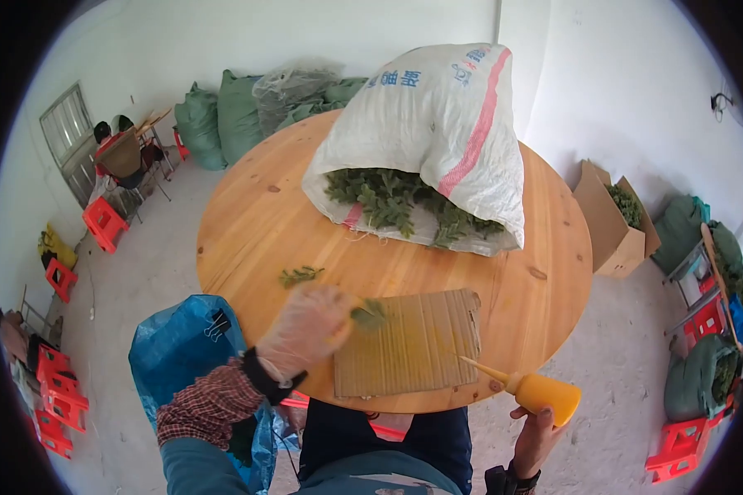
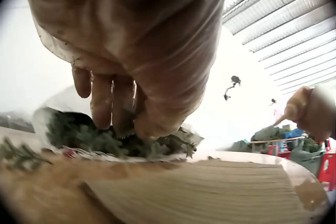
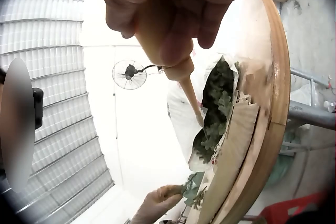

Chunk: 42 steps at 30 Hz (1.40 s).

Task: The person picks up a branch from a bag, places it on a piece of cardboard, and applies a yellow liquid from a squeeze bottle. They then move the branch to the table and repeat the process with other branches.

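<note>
Two hands are loaded: our left hand (image 1: 304, 328) pinches a leafy sprig (image 1: 370, 313) near the left edge of the cardboard sheet (image 1: 404, 355); our right hand (image 1: 535, 441) grips the yellow squeeze bottle (image 1: 549, 400), nozzle toward the right edge. Excess squeezing could drip contents onto the wooden table (image 1: 248, 223); too light a pinch could drop the sprig

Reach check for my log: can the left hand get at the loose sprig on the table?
Likely yes: the left hand is close beside the loose sprig, nothing between them, though it already pinches another sprig.
</note>
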Each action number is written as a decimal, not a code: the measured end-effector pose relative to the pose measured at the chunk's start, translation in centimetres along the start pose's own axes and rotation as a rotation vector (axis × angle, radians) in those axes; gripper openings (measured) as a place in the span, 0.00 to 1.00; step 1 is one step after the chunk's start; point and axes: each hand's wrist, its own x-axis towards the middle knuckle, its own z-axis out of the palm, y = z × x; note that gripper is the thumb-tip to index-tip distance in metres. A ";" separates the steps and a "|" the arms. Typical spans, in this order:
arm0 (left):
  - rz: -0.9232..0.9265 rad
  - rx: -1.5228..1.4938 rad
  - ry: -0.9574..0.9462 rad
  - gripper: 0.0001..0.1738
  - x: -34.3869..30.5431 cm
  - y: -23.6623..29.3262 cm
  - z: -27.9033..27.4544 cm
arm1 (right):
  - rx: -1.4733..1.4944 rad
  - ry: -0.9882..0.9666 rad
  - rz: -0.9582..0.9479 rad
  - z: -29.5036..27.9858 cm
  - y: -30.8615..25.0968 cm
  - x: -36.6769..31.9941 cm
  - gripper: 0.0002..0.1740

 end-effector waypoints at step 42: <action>0.424 0.032 -0.108 0.16 0.7 2.8 -0.6 | -0.016 0.032 0.036 0.4 0.5 1.4 0.39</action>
